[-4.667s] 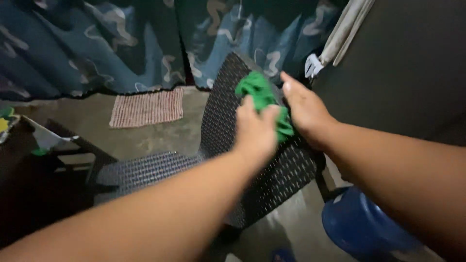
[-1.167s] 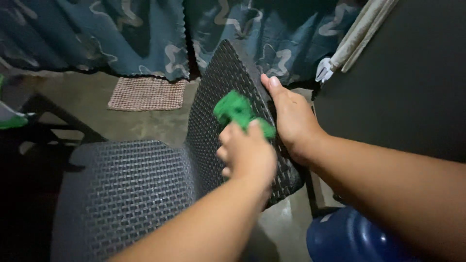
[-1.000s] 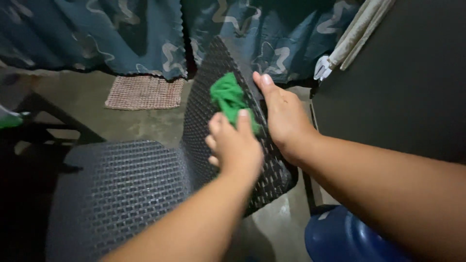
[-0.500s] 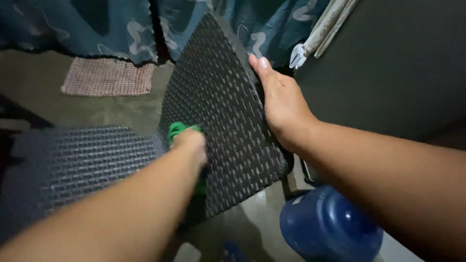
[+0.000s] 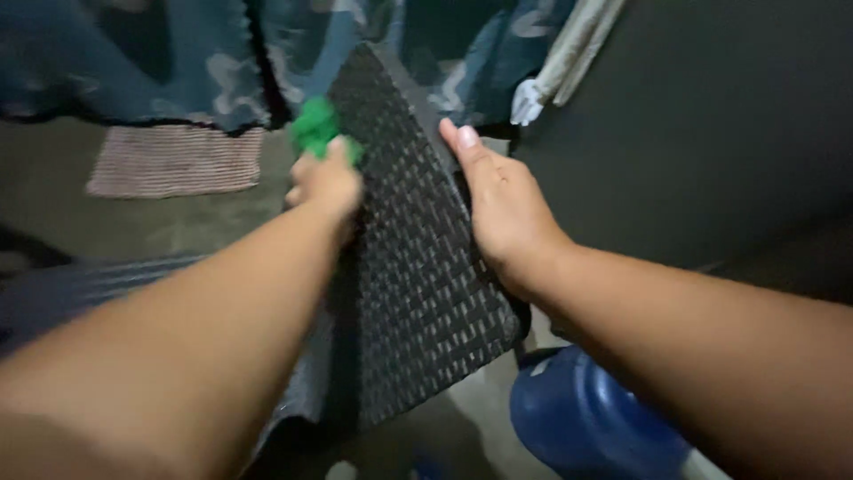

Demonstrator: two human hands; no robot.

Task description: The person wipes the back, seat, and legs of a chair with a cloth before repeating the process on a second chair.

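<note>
Left hand grip bunched on green cloth against woven chair back; right hand flat on back's edge — blue jug below, patterned curtain behind.

A striped woven mat is lying on the floor ahead of me, just below the dark patterned curtain. A blue jug is sitting by my right side.

Left hand is fisted with arm outstretched; right hand lies flat, fingers extended.
</note>
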